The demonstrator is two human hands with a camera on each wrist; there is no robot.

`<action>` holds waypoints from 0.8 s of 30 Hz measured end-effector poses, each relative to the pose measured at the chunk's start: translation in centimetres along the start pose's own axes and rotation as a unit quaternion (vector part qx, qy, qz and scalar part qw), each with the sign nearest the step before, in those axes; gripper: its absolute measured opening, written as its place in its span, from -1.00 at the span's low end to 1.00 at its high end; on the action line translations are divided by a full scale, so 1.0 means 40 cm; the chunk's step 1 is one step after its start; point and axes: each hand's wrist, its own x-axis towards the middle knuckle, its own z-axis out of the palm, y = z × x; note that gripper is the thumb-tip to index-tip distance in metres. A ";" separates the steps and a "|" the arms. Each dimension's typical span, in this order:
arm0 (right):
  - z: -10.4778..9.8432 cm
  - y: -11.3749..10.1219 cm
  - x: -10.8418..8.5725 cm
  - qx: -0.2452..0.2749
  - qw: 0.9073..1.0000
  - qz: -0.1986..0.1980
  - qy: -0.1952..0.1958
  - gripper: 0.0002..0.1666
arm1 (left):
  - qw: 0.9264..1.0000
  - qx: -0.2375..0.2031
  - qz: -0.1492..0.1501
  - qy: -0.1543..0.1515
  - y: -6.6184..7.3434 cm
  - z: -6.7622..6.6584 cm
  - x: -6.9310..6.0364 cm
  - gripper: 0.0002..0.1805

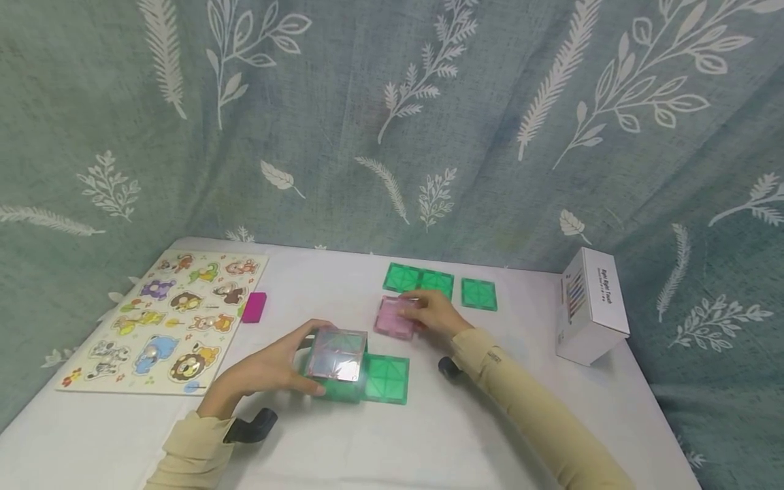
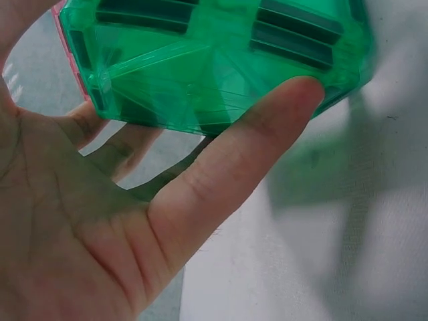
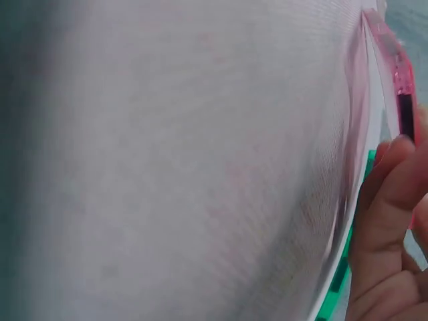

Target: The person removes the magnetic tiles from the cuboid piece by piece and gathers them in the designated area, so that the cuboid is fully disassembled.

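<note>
Puzzle board [image 1: 182, 332] lies left of the pinched pink tile [image 1: 388, 318], white box [image 1: 591, 306] right.

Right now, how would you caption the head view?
Left hand holds a tile block; right hand pinches a pink tile.

Curtained play space, animal puzzle [image 1: 164, 323]

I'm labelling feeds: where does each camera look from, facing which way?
Head: worn on the head, facing forward-down at the table; left hand, right hand, sleeves show.
Left wrist: on that wrist, facing the left hand and green box.
Right wrist: on that wrist, facing a pale surface; right hand at right edge.
Head and right wrist show the pink tile.
</note>
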 end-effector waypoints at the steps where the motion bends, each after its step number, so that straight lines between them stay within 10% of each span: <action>1: 0.001 0.000 0.001 -0.003 1.000 0.002 -0.001 -0.52 | 1.000 0.000 0.001 -0.002 0.000 0.000 -0.001 0.03; 24: 0.019 -0.028 -0.001 -0.103 0.994 0.014 0.028 -0.46 | 1.000 0.005 0.002 -0.006 -0.001 0.001 -0.002 0.03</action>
